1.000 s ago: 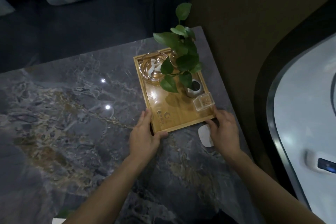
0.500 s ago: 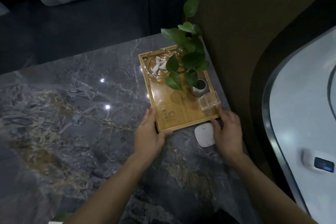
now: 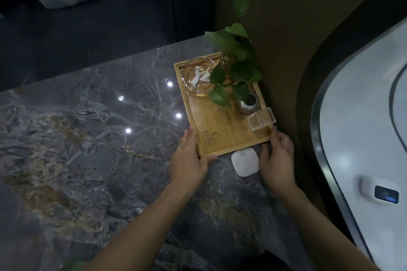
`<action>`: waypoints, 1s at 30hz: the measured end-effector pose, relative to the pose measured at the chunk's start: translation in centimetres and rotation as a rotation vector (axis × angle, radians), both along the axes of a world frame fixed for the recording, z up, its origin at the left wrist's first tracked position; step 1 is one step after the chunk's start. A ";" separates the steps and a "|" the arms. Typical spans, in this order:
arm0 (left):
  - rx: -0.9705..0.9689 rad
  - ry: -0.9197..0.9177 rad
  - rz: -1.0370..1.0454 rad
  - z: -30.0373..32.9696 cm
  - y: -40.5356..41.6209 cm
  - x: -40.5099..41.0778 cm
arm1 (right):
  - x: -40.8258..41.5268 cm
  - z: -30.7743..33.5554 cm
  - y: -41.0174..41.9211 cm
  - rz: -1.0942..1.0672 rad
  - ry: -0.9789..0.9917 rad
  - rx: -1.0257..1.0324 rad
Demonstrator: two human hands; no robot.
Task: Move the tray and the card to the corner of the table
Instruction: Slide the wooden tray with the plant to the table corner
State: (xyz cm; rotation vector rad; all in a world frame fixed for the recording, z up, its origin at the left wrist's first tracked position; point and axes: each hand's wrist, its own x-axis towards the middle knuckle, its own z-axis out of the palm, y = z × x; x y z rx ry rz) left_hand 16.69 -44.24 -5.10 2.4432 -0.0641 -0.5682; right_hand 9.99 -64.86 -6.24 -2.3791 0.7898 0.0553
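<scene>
Your wooden tray [image 3: 229,130] lies flat on the dark marble table [image 3: 92,149], tucked into the far right corner, with its long axis running away from you and leaning slightly left at the far end; its short near edge faces you, and the printed logo sits by that edge. Your left hand [image 3: 189,158] clasps the tray's near left corner, fingers laid along the left rim and thumb hooked under the near edge. Your right hand [image 3: 277,160] rests at the near right corner, fingertips against the rim and thumb spread; you cannot tell from here whether it actually grips the wood. The white card [image 3: 245,161], a rounded square, lies flat on the table just beside the tray's near edge, between your hands and touching or nearly touching your right thumb. On the tray stand a glass ashtray [image 3: 199,80] at the far left, a leafy plant [image 3: 235,66] in a small pot [image 3: 248,103], and a clear toothpick box [image 3: 261,120] at the near right.
</scene>
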 end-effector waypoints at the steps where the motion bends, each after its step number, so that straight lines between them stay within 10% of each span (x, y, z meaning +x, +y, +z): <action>1: 0.004 -0.001 -0.005 0.0 -0.1 0.0 | -0.1 0.0 0.1 0.000 0.007 0.002; 30: -0.075 -0.055 -0.161 0.3 0.4 0.1 | -3.0 2.0 3.4 0.344 0.156 -0.125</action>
